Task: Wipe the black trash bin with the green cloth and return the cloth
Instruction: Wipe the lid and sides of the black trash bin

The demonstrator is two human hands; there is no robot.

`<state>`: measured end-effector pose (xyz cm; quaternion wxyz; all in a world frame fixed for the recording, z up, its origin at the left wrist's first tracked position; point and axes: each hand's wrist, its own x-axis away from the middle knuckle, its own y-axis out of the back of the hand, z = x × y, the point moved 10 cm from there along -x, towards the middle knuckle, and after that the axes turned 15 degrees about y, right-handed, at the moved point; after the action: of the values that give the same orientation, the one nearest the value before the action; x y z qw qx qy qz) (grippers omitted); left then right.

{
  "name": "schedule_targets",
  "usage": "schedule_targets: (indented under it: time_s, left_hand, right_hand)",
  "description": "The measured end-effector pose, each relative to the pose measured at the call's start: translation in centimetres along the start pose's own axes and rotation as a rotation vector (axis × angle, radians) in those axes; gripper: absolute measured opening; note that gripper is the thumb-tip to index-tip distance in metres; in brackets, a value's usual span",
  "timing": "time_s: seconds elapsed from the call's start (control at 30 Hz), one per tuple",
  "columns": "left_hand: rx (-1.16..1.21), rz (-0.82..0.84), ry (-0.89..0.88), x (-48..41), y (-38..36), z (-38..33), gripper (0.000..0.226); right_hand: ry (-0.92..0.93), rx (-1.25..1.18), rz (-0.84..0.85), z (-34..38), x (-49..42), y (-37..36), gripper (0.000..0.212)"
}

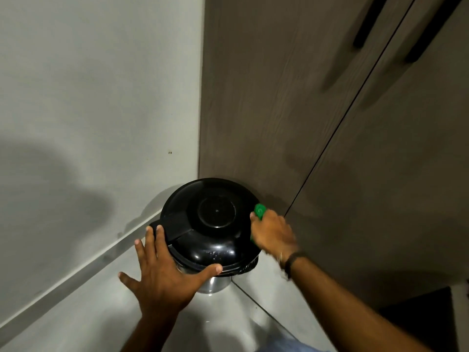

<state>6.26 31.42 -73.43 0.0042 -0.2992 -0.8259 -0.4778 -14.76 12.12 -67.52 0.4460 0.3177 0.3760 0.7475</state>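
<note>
The black trash bin (pixel 210 224) stands on the floor in the corner, seen from above, with a round domed lid and a shiny metal body below. My left hand (pixel 162 273) lies flat with spread fingers on the lid's near-left edge, thumb along the front rim. My right hand (pixel 272 233) presses the green cloth (pixel 259 211) against the bin's right side. Only a small part of the cloth shows past my fingers. A dark band sits on my right wrist.
A pale wall (pixel 88 110) with a grey skirting strip (pixel 76 273) runs behind and left of the bin. Brown cabinet doors (pixel 330 148) with black handles stand close on the right. The light floor (pixel 88 321) lies in front.
</note>
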Motion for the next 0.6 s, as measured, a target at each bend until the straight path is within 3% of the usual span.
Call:
schedule_targets:
  time_s: [0.07,0.17,0.3,0.47,0.6]
  left_hand:
    - [0.0,0.004,-0.007,-0.1,-0.2,0.0,0.177]
    - [-0.004,-0.01,-0.012,-0.2,-0.2,0.1,0.174]
    - [-0.05,-0.031,-0.023,-0.2,-0.2,0.0,0.162]
    - [-0.001,-0.062,-0.008,0.0,0.4,0.0,0.173]
    - [0.0,-0.046,-0.008,0.1,0.3,0.1,0.173]
  right_hand:
    - [0.068,0.063,-0.041,0.5,3.8,-2.0,0.06]
    - [0.324,0.204,-0.022,3.3,7.7,-5.5,0.075]
    - [0.696,0.325,0.046,9.7,4.8,-7.5,0.076]
    - [0.661,0.439,0.072,11.6,-4.4,-3.8,0.063]
    - [0.597,0.481,0.082,6.2,-1.9,-1.8,0.066]
